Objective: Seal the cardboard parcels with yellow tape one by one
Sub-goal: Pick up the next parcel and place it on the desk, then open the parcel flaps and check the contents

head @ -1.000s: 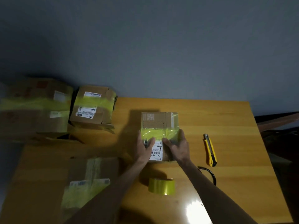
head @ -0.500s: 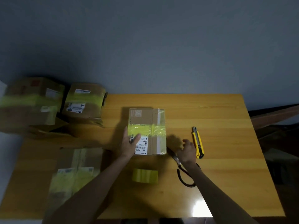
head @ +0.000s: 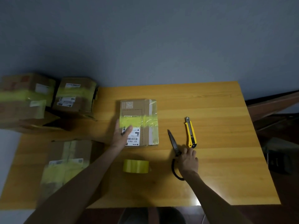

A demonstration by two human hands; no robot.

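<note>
Left hand [head: 122,136] is lying flat, fingers straight, on the parcel's [head: 137,109] near-left corner, thumb over the white label. Right hand [head: 188,160] is curling over the scissors' [head: 172,139] handles and gripping them.

Wooden table [head: 210,102] is carrying everything. Big taped parcel [head: 24,97] is sitting at 10 o'clock, smaller taped parcel [head: 76,94] just beside it. Flat parcel [head: 69,159] is lying at 8 o'clock, partly under the left forearm.

Parcel being worked is lying mid-table, long axis running 12 to 6, label end toward 6. Yellow tape strip [head: 137,121] is crossing it 9 to 3. Tape roll [head: 135,166] is standing on edge at the parcel's 6 o'clock, apart from it. Scissors are lying at its 4 o'clock, blades pointing about 12. Utility knife [head: 191,132] is lying at its 3 o'clock, axis 12 to 6.

One second ago both hands were pressing the strip. Half a second ago the right hand was arriving at the scissors, blades angling toward the parcel corner. Now they are pointing straighter and clear of it. Left hand is staying put.
</note>
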